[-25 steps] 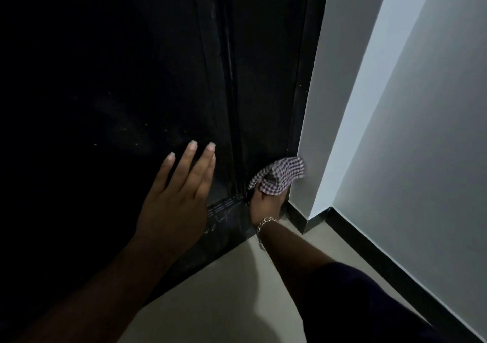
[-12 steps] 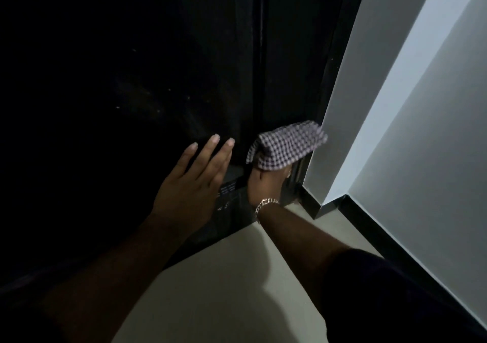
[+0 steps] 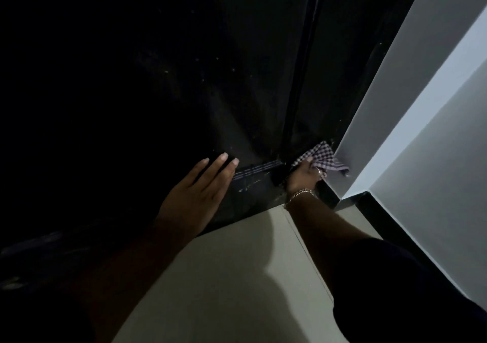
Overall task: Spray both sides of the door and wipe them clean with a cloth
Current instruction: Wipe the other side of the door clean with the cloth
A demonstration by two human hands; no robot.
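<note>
A dark, almost black door [image 3: 237, 84] fills the upper left and middle of the head view, with faint specks and streaks on it. My left hand [image 3: 200, 192] lies flat against its lower part, fingers straight and pointing up. My right hand [image 3: 303, 177], with a chain bracelet on the wrist, grips a checked cloth [image 3: 322, 158] and holds it against the door's bottom right corner, beside the frame. No spray bottle is visible.
A pale wall [image 3: 434, 121] with a dark skirting board [image 3: 390, 226] runs along the right. Beige floor [image 3: 237, 276] lies below the door. My dark sleeve covers the lower right.
The cloth rose about half a second ago and has come back down to the door's bottom right corner. My left hand has stayed flat on the door.
</note>
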